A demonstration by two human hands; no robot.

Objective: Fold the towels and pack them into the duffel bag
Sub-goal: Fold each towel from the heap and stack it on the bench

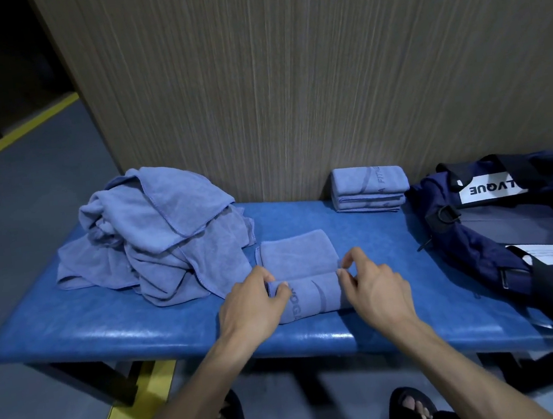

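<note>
A blue towel (299, 258) lies partly folded in the middle of the blue padded bench (115, 317), its near part doubled over. My left hand (251, 301) pinches the left end of that fold. My right hand (373, 281) pinches the right end between thumb and fingertips. A heap of unfolded blue towels (154, 233) sits to the left. A stack of folded towels (369, 188) stands against the wall at the back right. The navy duffel bag (511, 224) lies open at the bench's right end.
A wood-grain wall panel (287, 70) rises directly behind the bench. The floor to the left is grey with a yellow stripe (18, 135). My feet in dark sandals (411, 407) stand below the bench's front edge.
</note>
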